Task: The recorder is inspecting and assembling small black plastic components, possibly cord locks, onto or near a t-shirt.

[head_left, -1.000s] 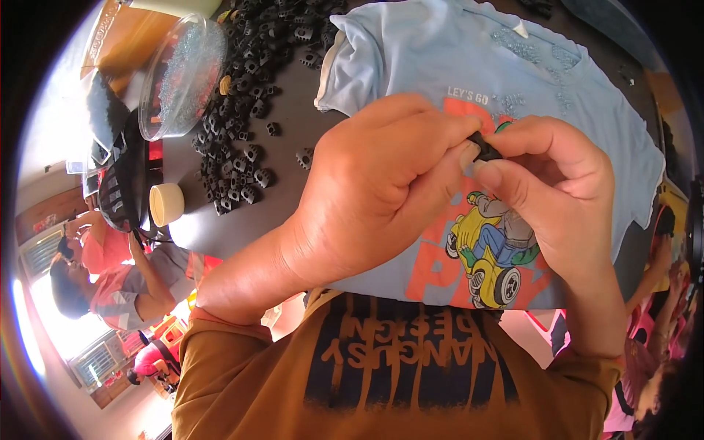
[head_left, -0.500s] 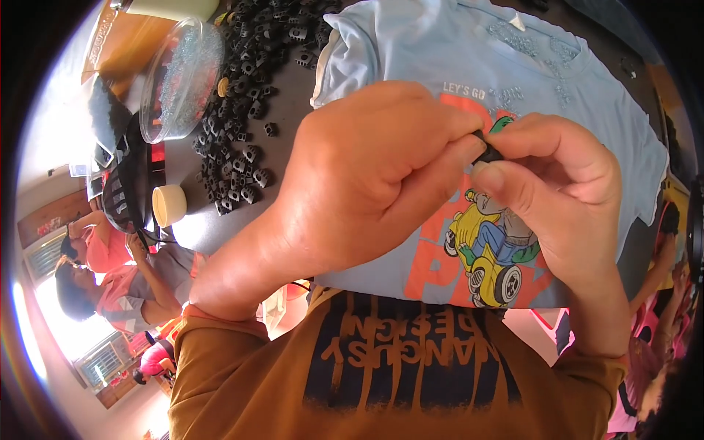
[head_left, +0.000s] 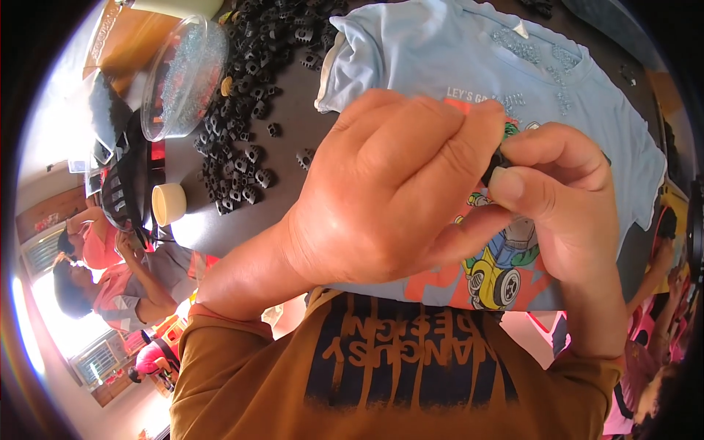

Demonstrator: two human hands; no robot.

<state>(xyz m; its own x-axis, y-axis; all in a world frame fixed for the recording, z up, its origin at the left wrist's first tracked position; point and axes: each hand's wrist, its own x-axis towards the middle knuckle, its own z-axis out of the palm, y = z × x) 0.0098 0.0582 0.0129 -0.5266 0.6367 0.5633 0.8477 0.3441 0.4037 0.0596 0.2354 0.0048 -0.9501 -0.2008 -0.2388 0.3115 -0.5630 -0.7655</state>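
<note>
A small black plastic piece (head_left: 496, 167) is pinched between the thumb and index finger of my right hand (head_left: 561, 183), over the front of a light blue printed T-shirt (head_left: 433, 55). Close against it on the left is my left hand (head_left: 389, 183), back of the hand upward. Its thumb and index finger are spread apart beside the piece, and nothing shows in its grip. Most of the piece is covered by fingers. Clear tiny beads (head_left: 517, 45) lie scattered on the shirt near the collar.
Many similar black plastic pieces (head_left: 242, 172) are heaped on the dark table (head_left: 290, 139) at the left. Beyond them stands a clear round tub (head_left: 150, 121) of tiny beads. A cream cup (head_left: 170, 205) sits near the table's left edge. Other people (head_left: 139, 279) are at the far left.
My left hand has turned, and its thumb and index finger have parted from the black piece. My right hand still pinches it. A loose black piece beside my left wrist has come into sight.
</note>
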